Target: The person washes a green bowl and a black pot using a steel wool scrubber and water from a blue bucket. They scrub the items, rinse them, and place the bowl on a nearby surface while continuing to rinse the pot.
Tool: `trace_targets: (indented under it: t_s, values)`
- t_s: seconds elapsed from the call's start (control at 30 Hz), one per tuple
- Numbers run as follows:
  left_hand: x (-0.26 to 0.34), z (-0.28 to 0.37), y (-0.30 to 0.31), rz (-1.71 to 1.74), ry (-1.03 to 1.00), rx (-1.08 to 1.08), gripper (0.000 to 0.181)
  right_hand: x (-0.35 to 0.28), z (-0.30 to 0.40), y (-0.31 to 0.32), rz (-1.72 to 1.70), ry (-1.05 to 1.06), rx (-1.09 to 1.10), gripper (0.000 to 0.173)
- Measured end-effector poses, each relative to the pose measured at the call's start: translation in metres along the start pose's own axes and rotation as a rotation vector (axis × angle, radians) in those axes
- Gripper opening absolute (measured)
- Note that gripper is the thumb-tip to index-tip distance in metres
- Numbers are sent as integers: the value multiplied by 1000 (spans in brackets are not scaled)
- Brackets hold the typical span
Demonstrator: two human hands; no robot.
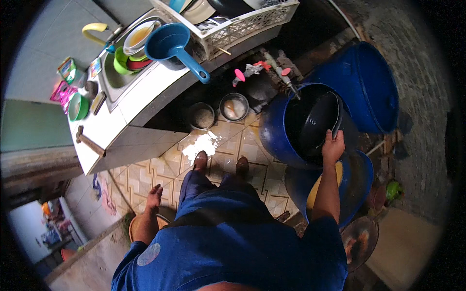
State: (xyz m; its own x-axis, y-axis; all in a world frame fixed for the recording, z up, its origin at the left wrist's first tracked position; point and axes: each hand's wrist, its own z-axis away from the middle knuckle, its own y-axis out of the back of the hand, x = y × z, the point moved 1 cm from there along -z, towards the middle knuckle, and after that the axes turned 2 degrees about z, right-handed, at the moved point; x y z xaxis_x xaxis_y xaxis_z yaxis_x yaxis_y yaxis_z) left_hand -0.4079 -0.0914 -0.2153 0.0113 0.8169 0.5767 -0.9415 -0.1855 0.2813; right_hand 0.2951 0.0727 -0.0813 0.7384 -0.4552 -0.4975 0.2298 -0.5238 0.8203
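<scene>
My right hand [333, 147] grips the rim of a black plastic basin or bucket [316, 118]. That vessel is tilted inside the mouth of a blue plastic drum [271, 127], and its lower part is hidden in the dark. A tap on a pipe [291, 87] points over the drum's rim. At my left side, my left hand [154, 198] hangs with nothing visible in it, its fingers loosely apart. Below it is a round orange-brown container [136, 227], partly covered by my forearm.
A white-tiled counter [153, 87] carries a blue dipper [169, 42], a sink [118, 82] with bowls, a hammer [91, 142] and a dish rack [251, 25]. Two metal pots [234, 107] stand on wet floor tiles. Another blue drum [375, 87] and a cut blue container [358, 182] flank the first.
</scene>
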Motion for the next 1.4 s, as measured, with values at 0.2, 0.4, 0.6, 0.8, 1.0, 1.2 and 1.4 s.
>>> trace_targets:
  t_s: [0.2,0.4,0.6,0.8,1.0,1.2,1.4]
  values:
    - [-102,89,-9,-246,-13,-22,52,28,-9,-34,-46,-5,-114,24]
    - [-137,121,-34,-243,93,37,49,35,-13,-51,-293,-101,-280,18]
    - [-94,125,-76,69,4,36,52,49,-27,-11,-1055,-508,-208,8]
    - [-122,130,-74,118,-9,48,52,88,-25,48,-1054,-583,10,20]
    - [-230,170,-70,322,178,100,52,60,0,108,-1209,-416,-105,35]
    - [-364,209,-66,552,369,130,51,-36,94,138,-1252,-331,-411,20]
    - [-397,227,-40,633,387,223,49,-148,221,56,-1148,-237,-841,14]
